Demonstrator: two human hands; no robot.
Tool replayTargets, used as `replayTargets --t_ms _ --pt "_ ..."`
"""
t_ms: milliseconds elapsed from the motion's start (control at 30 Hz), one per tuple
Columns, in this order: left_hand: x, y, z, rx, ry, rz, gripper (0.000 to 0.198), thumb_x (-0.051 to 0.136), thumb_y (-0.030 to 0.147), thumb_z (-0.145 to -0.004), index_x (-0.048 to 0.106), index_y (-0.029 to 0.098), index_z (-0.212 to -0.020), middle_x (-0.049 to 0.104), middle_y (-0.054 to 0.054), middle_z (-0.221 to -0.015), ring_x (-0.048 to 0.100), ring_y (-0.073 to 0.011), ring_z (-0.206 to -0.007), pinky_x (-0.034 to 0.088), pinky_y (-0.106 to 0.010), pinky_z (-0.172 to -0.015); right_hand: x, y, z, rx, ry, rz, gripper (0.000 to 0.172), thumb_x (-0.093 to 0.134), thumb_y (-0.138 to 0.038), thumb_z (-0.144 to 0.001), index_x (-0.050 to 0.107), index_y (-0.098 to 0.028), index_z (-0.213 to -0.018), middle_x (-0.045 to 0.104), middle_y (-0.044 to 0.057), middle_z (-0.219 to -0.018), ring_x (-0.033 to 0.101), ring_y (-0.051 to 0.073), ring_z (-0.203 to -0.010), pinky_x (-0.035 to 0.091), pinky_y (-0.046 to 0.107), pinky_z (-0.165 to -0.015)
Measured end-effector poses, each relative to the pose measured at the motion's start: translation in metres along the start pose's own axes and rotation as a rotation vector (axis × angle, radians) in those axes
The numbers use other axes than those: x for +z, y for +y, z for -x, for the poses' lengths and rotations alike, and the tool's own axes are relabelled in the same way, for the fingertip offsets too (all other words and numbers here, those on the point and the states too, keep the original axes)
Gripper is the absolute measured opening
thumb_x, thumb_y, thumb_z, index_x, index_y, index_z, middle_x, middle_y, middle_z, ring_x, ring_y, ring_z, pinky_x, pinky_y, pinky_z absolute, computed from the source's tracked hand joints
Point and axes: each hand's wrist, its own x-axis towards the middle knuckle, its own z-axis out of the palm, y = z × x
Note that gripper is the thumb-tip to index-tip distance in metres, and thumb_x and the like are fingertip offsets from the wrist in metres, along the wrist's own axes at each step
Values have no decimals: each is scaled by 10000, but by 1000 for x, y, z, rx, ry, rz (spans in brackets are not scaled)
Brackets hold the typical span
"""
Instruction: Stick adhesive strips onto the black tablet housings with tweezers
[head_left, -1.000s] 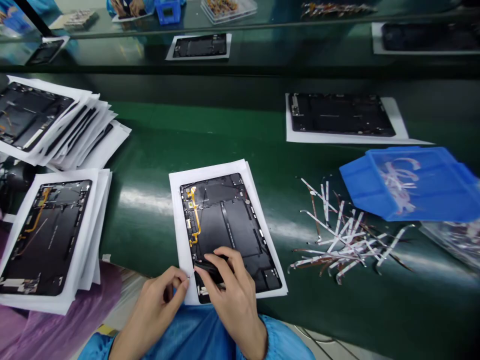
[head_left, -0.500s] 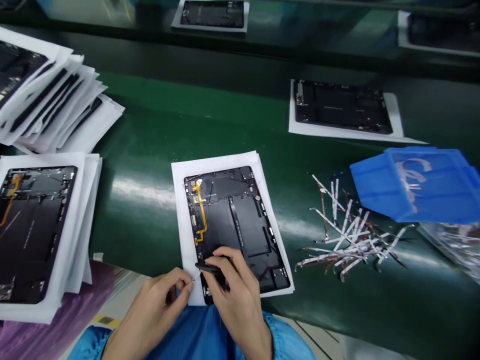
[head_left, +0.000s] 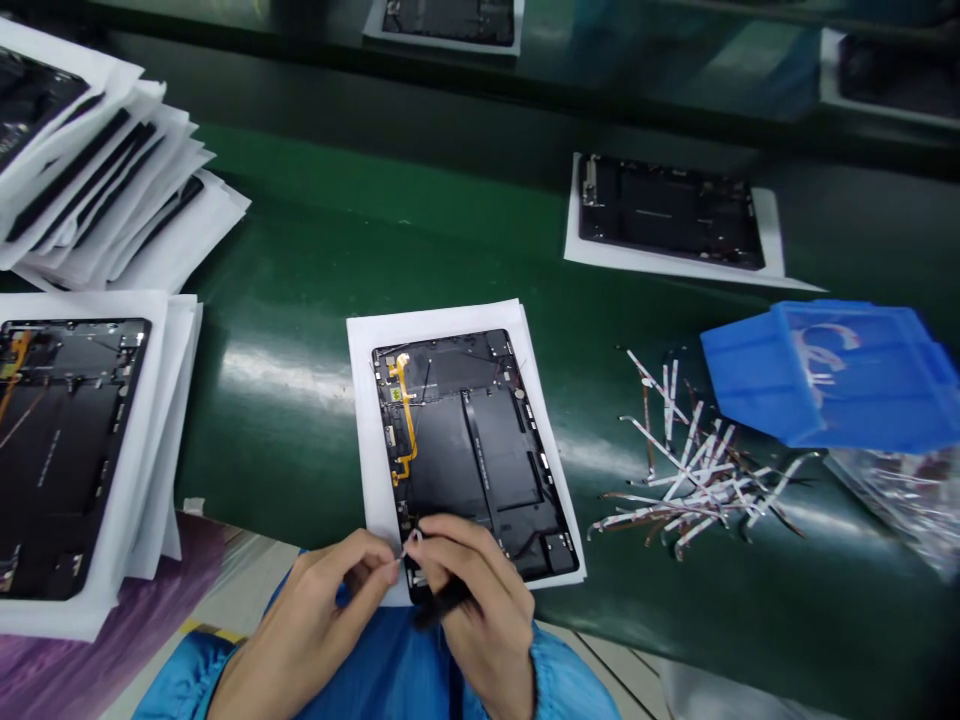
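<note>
An opened tablet [head_left: 469, 450] lies face down on a white paper sheet [head_left: 360, 430], with its black inner panels showing and a yellow flex cable [head_left: 406, 420] running along its left side. My left hand [head_left: 322, 620] pinches a thin white strip [head_left: 411, 545] at the tablet's lower left corner. My right hand [head_left: 480, 590] holds black tweezers [head_left: 442, 604], which lie mostly under my fingers. Both hands are right beside each other over the tablet's bottom edge, and the tweezer tips are hidden.
A green conveyor belt [head_left: 300, 260] carries another tablet [head_left: 671, 213] on paper. Paper-backed tablets are stacked at the left [head_left: 67, 450]. To the right are a tilted blue plastic bin [head_left: 832, 378], a pile of white-and-brown strips [head_left: 697, 470] and a transparent bag [head_left: 892, 505].
The black tweezers have swung from pointing left to lying lower under my right hand. My left fingers have moved closer to it. The whole view has shifted slightly as my head moved.
</note>
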Motion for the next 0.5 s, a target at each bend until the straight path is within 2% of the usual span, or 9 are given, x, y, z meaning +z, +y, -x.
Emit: replayTargets --t_ms 67,133,200,300,400,500 --pt "2 6 -3 16 1 119 240 527 380 -978 651 226 -842 647 24 -709 608 -114 -639 477 -190 -618 -10 -10 -2 31 -39 -255 183 661 -74 -882 667 -245 -948 717 6 -847 706 146 -738 585 249 -665" --pt "5 12 -7 12 -4 235 251 569 403 -949 672 215 -820 653 17 -659 611 -115 -585 488 -191 -576 -22 -19 -5 90 -69 -387 83 680 -162 -899 664 -244 -901 703 -6 -745 690 146 -649 575 242 -592" --pt "8 17 -11 -1 -13 320 258 595 424 -923 692 205 -829 654 9 -614 607 -121 -541 497 -195 -537 -30 -22 -7 185 -68 -332 32 687 -254 -907 675 -231 -887 699 3 -718 669 145 -598 551 237 -541" --pt "13 20 -15 18 -4 351 259 580 411 -931 706 202 -844 666 -1 -629 620 -123 -566 517 -190 -554 -32 -16 -10 257 -92 -199 100 687 -295 -903 696 -212 -848 678 -2 -696 602 115 -534 492 206 -484" --pt "15 18 -17 63 29 305 272 558 398 -952 711 204 -837 683 -8 -692 627 -119 -619 526 -180 -596 -27 -6 -11 190 -126 -173 83 656 -220 -913 697 -213 -841 665 -12 -717 589 102 -562 487 191 -513" --pt "16 16 -14 69 37 276 258 557 398 -958 719 210 -888 701 -14 -763 640 -128 -679 539 -184 -646 -23 -2 -8 88 -89 -137 99 617 -134 -928 674 -212 -906 668 0 -789 639 110 -673 520 197 -609"
